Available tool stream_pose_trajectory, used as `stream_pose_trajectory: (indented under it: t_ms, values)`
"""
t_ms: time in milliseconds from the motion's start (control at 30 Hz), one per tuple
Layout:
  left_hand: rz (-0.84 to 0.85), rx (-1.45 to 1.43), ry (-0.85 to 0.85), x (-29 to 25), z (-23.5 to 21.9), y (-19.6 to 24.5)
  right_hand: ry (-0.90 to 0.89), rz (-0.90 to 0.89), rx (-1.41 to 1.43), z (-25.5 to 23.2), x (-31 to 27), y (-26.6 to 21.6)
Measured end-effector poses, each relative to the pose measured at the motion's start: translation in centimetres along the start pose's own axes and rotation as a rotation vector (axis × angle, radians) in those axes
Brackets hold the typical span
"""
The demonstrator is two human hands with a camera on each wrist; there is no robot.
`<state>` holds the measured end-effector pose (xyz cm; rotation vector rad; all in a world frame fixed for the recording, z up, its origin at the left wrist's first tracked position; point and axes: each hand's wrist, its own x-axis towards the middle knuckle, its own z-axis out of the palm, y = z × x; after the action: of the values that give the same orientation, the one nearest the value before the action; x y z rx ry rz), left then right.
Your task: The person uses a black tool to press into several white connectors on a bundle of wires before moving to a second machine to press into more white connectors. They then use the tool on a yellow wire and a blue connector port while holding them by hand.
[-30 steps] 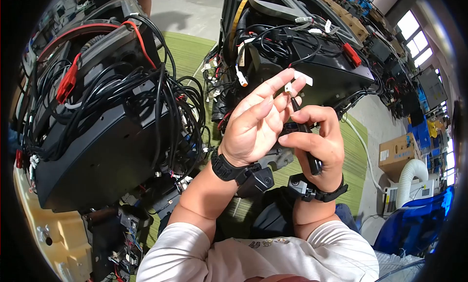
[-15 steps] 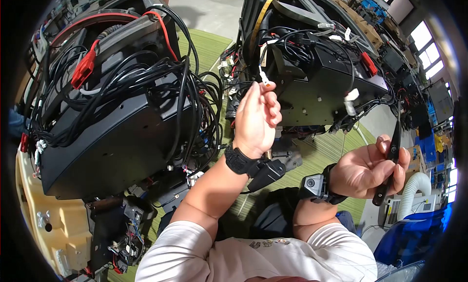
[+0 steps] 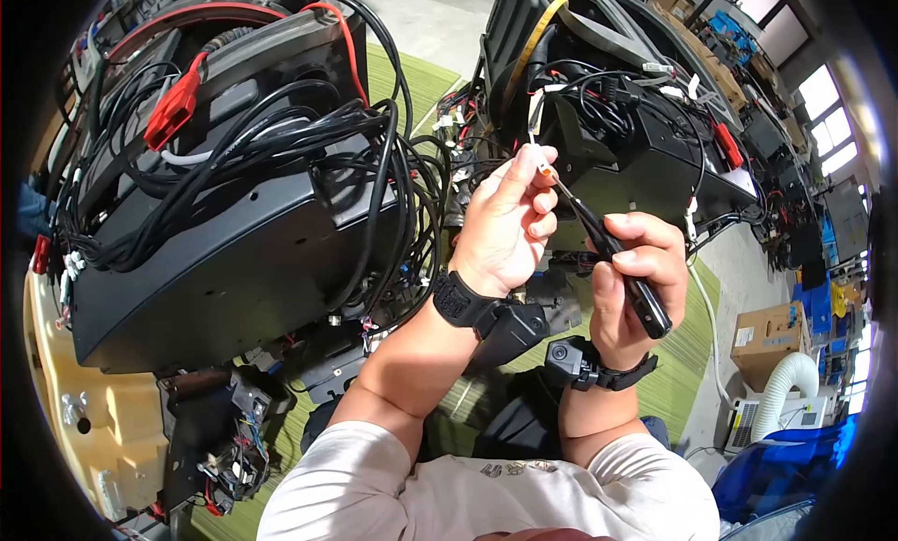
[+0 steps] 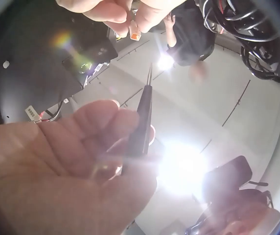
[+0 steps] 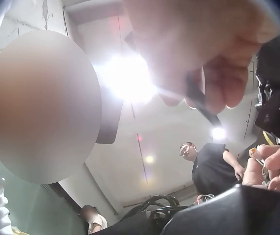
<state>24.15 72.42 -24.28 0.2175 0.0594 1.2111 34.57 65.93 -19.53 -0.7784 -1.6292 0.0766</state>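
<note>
My left hand [image 3: 505, 228] pinches a small white connector [image 4: 135, 35] with an orange insert between thumb and fingertips. A thin wire runs up from it to the machine at the right. In my right hand [image 3: 666, 256] is a slim black-handled tool [image 3: 645, 302] with a thin pointed metal tip, gripped by thumb and fingers. Its tip meets the connector's orange end in the head view. The left wrist view has the tool [image 4: 142, 110] large, its point aimed up toward that end. Much of the tool is hidden behind the right hand in the right wrist view.
Two black machine housings, left [image 3: 234, 260] and right [image 3: 636, 186], carry bundled black cables. Red plugs [image 3: 175, 111] hang on them. A cardboard box [image 3: 769, 343] and a white hose [image 3: 790, 377] stand at right. Another person in black [image 5: 212, 169] stands opposite.
The left hand released another white connector, which hung at right, and took the orange-ended one. The right hand swung out right with the tool, then came back to it.
</note>
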Motion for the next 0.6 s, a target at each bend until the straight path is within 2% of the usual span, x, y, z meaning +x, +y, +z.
stream_pose_trajectory:
  t_ms: [100, 433, 600]
  values:
    - [-0.006, -0.011, -0.046, 0.1, 0.0, 0.0, -0.031, -0.032, -0.055, 0.2, 0.1, 0.3]
    - [-0.022, 0.027, -0.030, 0.0, 0.3, 0.0, -0.133, -0.007, -0.096, 0.6, 0.0, 0.9]
    - [-0.016, 0.048, -0.026, 0.2, 0.2, -0.1, -0.095, -0.028, -0.081, 0.5, 0.1, 1.4]
